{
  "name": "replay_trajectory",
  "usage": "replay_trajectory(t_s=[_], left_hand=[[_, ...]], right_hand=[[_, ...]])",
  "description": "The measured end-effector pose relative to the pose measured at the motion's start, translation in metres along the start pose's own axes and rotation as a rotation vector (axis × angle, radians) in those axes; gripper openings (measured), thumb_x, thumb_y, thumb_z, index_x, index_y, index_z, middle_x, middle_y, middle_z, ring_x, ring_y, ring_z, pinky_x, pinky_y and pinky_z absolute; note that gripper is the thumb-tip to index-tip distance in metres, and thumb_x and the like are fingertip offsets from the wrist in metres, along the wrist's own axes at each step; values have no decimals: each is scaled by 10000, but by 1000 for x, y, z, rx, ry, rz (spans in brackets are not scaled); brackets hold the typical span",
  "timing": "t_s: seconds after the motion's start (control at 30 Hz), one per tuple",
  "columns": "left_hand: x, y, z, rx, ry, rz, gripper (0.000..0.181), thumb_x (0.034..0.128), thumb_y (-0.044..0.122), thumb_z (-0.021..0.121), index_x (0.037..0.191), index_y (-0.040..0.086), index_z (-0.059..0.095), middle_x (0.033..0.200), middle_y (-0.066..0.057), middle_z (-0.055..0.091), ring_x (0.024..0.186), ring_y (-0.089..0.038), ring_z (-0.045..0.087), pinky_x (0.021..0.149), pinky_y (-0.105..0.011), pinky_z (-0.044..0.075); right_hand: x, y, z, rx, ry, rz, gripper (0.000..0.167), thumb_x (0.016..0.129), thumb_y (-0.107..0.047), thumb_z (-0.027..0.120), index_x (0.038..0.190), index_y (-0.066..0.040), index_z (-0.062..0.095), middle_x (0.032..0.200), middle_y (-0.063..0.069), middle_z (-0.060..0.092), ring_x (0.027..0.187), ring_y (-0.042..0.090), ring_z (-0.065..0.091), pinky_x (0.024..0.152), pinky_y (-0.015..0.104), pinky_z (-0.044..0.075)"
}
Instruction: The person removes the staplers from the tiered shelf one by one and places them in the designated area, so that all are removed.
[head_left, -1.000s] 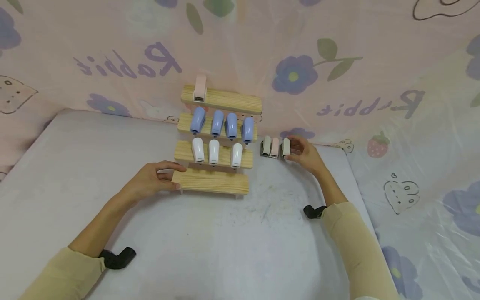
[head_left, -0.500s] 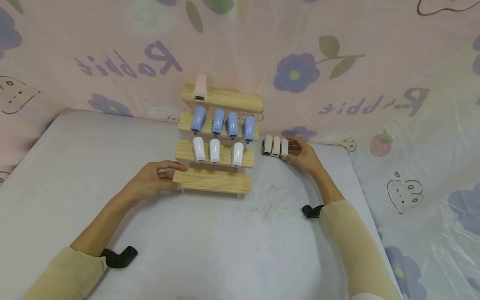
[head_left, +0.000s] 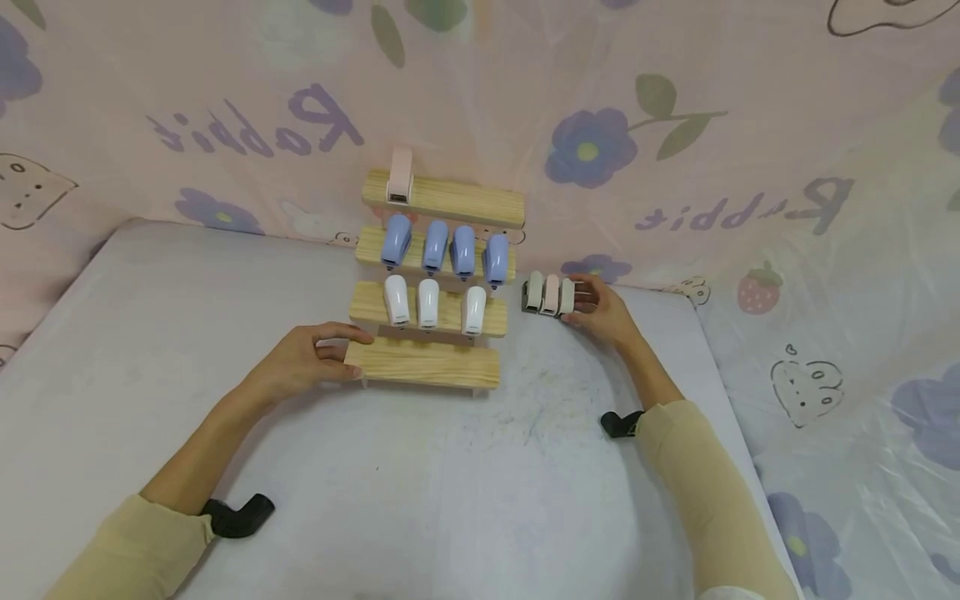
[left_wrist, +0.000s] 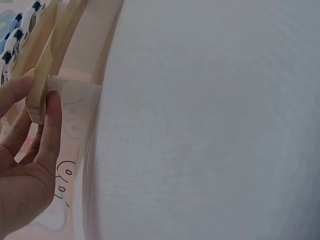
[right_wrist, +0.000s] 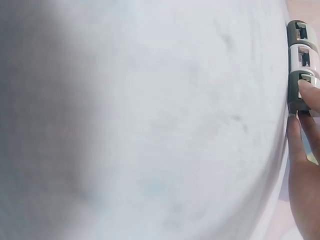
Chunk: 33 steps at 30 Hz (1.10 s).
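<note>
On the left, my left hand [head_left: 303, 362] pinches the end of the lowest wooden shelf board [head_left: 423, 363]. The left wrist view shows its thumb and fingers around that board [left_wrist: 52, 47], beside a clear support [left_wrist: 75, 86]. Over on the right, my right hand [head_left: 609, 317] holds a grey-green mini stapler [head_left: 567, 296] by its outer side. That stapler stands in a tight row with a pink stapler [head_left: 551, 294] and another grey-green stapler [head_left: 533, 292]. In the right wrist view the thumb lies on the front of the nearest stapler [right_wrist: 294, 92].
Three white staplers [head_left: 428, 302] stand on the second board from the front. Several blue staplers [head_left: 435, 244] line the third, and one pink stapler [head_left: 401, 173] is on the top board. A patterned cloth [head_left: 465, 83] hangs behind the white tabletop [head_left: 450, 475].
The right hand has slid the outer grey-green stapler left, closing the gap to the pink one. My left hand keeps its hold on the shelf board.
</note>
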<state>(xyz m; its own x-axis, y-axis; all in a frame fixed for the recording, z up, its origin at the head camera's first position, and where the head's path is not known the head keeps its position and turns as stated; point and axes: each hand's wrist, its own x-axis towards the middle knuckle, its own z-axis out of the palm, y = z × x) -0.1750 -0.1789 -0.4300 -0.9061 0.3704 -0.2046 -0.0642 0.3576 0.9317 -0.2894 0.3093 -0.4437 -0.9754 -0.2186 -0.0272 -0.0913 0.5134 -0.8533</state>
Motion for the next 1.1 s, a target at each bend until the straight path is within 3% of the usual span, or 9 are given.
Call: replay_trajectory(t_s=[0.2,0.4,0.6,0.77,1.1], left_hand=[[0,-1,1,-9,-8,17,488,806,115,818,1265,103,655,1398,-139,524,840,-156,624,728,-292,518],[0,-3,3,3,-5,12,488,806,130,822,1265,112,657,1396,-138,535,868,-164,626,728,-291,516],[-2,-5,2,7,-1,3,498,815,152,821,1281,112,650,1455,-139,487,1021,-213,634,782,-283,519],[-4,-3,2,8,12,8,502,821,169,821,1286,109,644,1455,-150,488,1124,-284,626,805,-285,528],[-3,1,2,14,12,26,514,825,184,822,1296,109,630,1418,-151,514,1098,-288,628,804,-285,530]], right_hand=[[-3,3,-1,-11,-1,1,792,825,40,770,1502,-19,363,1441,268,449,1259,440,498,1028,505,420],[-10,-5,-3,-11,47,-26,714,854,-8,765,1477,-24,415,1446,221,471,1276,413,500,1024,464,436],[-21,-41,-3,69,95,-115,631,855,65,725,1416,96,436,1405,324,459,1285,493,453,1052,545,381],[-29,-70,-3,42,126,-219,599,852,106,705,1394,111,449,1334,338,505,1234,504,489,1030,557,395],[-34,-105,-5,52,141,-310,568,851,108,705,1372,106,478,1310,337,523,1205,490,508,1018,546,409]])
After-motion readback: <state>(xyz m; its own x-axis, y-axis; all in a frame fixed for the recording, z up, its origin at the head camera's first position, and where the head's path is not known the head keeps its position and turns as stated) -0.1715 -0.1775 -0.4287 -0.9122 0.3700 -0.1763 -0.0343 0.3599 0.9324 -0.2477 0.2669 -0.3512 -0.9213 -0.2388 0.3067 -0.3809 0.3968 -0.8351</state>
